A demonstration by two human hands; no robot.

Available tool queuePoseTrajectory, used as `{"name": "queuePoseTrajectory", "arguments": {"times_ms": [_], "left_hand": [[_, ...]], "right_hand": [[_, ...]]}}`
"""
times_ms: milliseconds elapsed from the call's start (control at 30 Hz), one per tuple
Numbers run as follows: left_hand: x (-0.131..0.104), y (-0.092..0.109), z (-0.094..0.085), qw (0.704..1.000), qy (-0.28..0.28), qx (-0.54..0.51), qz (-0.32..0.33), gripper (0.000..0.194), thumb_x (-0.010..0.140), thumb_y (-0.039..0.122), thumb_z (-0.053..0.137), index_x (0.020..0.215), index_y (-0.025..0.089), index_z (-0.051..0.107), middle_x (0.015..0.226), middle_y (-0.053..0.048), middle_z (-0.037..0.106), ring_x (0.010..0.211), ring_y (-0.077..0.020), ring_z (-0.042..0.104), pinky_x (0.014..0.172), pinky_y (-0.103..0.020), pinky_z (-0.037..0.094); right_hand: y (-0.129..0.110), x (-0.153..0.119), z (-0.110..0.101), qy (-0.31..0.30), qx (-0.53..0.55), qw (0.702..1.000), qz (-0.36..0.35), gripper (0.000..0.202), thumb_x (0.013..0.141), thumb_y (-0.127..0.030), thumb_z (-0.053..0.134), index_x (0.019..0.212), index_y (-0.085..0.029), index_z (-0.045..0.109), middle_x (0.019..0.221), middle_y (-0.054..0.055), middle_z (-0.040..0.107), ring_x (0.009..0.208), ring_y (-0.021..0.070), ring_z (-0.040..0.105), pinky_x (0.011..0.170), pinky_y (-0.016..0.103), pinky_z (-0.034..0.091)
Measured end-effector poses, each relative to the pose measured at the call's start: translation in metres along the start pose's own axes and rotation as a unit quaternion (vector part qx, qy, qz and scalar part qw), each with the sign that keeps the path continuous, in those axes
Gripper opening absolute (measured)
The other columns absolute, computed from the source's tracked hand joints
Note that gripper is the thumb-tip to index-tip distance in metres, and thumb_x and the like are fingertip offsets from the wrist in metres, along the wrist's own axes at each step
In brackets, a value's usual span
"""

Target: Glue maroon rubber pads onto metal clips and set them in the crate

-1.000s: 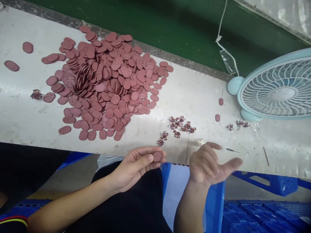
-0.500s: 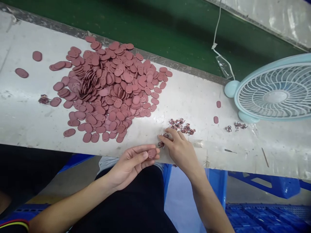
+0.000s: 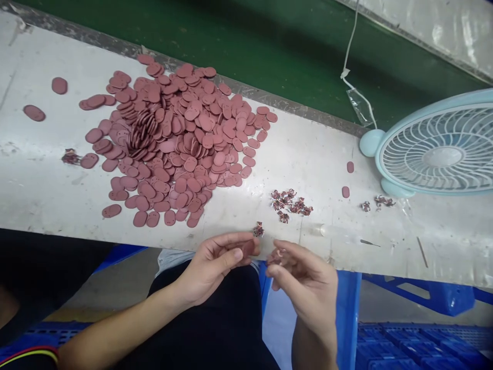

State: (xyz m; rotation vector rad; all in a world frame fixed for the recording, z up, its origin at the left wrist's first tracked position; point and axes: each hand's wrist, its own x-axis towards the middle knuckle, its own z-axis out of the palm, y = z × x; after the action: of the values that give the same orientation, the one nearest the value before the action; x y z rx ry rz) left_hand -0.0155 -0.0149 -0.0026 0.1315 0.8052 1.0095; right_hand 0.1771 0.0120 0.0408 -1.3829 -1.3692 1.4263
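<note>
The person's dark sleeve ends in a cuff edged with thin bands, one red and one yellow. Black cloth covers the lap, with pale grey fabric at the waist. Left hand and right hand are bare.

This looks like a workshop or factory floor, at a workstation for small parts. A long, pale, scuffed surface carries a big heap of identical reddish oval pieces and little clusters of small brownish parts. Along its far side runs a green strip like a conveyor belt, with another pale ledge beyond. Blue plastic crates are gathered below, and a light-blue fan stands at the worker's place.
</note>
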Motion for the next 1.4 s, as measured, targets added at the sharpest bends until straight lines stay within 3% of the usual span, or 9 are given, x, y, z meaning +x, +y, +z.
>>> {"name": "queuePoseTrajectory", "arguments": {"times_ms": [200,400,633,767,867,1067,1200,1400], "left_hand": [[-0.003,-0.002,0.000,0.993,-0.039,0.084,0.069,0.030,0.090,0.020,0.074,0.120,0.026,0.076,0.120,-0.006,0.079,0.111,-0.0203,0.072,0.100,-0.031,0.056],[-0.010,0.003,0.000,0.987,-0.026,0.132,0.087,0.031,0.091,0.017,0.072,0.120,0.029,0.076,0.123,-0.005,0.078,0.111,-0.0197,0.072,0.101,-0.029,0.055],[-0.012,0.001,0.001,0.986,0.001,0.146,0.079,0.030,0.088,0.019,0.075,0.118,0.025,0.076,0.121,-0.008,0.078,0.108,-0.0227,0.073,0.098,-0.034,0.056],[-0.011,-0.002,0.002,0.991,0.021,0.107,0.076,0.016,0.084,0.019,0.079,0.099,0.024,0.077,0.109,-0.005,0.080,0.099,-0.0188,0.074,0.093,-0.031,0.056],[-0.010,-0.004,0.005,0.990,0.030,0.119,0.074,0.006,0.083,0.024,0.081,0.081,0.020,0.076,0.101,-0.006,0.081,0.101,-0.0221,0.073,0.094,-0.035,0.055],[-0.011,-0.004,0.009,0.987,0.033,0.141,0.076,0.007,0.083,0.025,0.081,0.078,0.020,0.079,0.100,-0.008,0.082,0.106,-0.0272,0.073,0.098,-0.040,0.055],[-0.012,-0.004,0.010,0.985,0.032,0.147,0.082,0.006,0.084,0.023,0.080,0.079,0.021,0.080,0.101,-0.007,0.082,0.107,-0.0265,0.073,0.099,-0.041,0.054],[-0.012,-0.004,0.010,0.980,0.035,0.169,0.098,0.007,0.085,0.023,0.078,0.079,0.022,0.081,0.099,-0.007,0.082,0.099,-0.0260,0.074,0.093,-0.039,0.057]], "right_hand": [[0.001,-0.011,0.021,0.000,0.062,0.998,0.023,0.030,0.096,-0.015,0.065,0.119,-0.033,0.074,0.107,0.005,0.073,0.083,0.0164,0.073,0.059,0.024,0.065],[-0.007,-0.005,0.019,-0.039,-0.005,0.999,-0.002,0.033,0.094,-0.015,0.067,0.120,-0.033,0.074,0.097,0.003,0.072,0.077,0.0144,0.070,0.058,0.024,0.062],[-0.010,-0.006,0.019,-0.037,-0.038,0.998,-0.023,0.032,0.093,-0.014,0.068,0.120,-0.032,0.074,0.091,0.001,0.072,0.073,0.0128,0.069,0.061,0.023,0.061],[-0.010,-0.008,0.019,-0.020,-0.074,0.996,-0.048,0.031,0.093,-0.015,0.068,0.118,-0.032,0.073,0.095,0.002,0.073,0.077,0.0151,0.070,0.062,0.025,0.061],[-0.012,-0.012,0.018,-0.014,-0.109,0.992,-0.064,0.031,0.092,-0.015,0.068,0.118,-0.032,0.072,0.099,0.003,0.074,0.083,0.0178,0.071,0.067,0.028,0.063],[-0.016,-0.019,0.014,-0.023,-0.159,0.984,-0.083,0.037,0.093,-0.013,0.067,0.125,-0.031,0.068,0.105,0.004,0.073,0.088,0.0182,0.071,0.073,0.030,0.065],[-0.015,-0.017,0.014,-0.020,-0.131,0.989,-0.069,0.036,0.092,-0.014,0.068,0.123,-0.031,0.070,0.101,0.003,0.073,0.085,0.0169,0.070,0.069,0.027,0.064],[-0.007,-0.012,0.019,-0.013,0.004,1.000,-0.012,0.027,0.094,-0.016,0.067,0.116,-0.030,0.075,0.096,0.003,0.074,0.080,0.0157,0.072,0.069,0.027,0.064]]}}
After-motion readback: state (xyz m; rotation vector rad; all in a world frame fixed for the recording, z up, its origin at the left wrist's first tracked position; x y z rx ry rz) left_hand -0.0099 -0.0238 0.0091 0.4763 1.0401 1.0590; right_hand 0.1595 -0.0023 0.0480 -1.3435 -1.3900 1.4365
